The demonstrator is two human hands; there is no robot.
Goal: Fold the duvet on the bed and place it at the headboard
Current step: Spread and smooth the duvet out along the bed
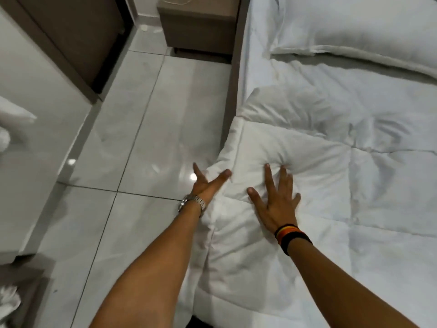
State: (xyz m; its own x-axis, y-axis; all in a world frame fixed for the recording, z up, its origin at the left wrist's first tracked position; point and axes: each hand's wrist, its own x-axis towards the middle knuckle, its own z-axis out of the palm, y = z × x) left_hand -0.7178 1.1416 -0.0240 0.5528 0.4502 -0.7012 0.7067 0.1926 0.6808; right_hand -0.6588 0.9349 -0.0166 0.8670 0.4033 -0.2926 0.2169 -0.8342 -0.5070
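Note:
A white quilted duvet lies folded over on the bed, its left edge hanging over the bed's side. My right hand presses flat on the duvet near that edge, fingers spread. My left hand, with a metal watch at the wrist, is at the hanging edge of the duvet, fingers apart and a little blurred; it holds nothing that I can see. White pillows lie at the head of the bed, beyond the duvet.
A brown bedside cabinet stands at the head end, left of the bed. Glossy grey floor tiles run along the bed's left side. A dark wardrobe and a second white bed are at the left.

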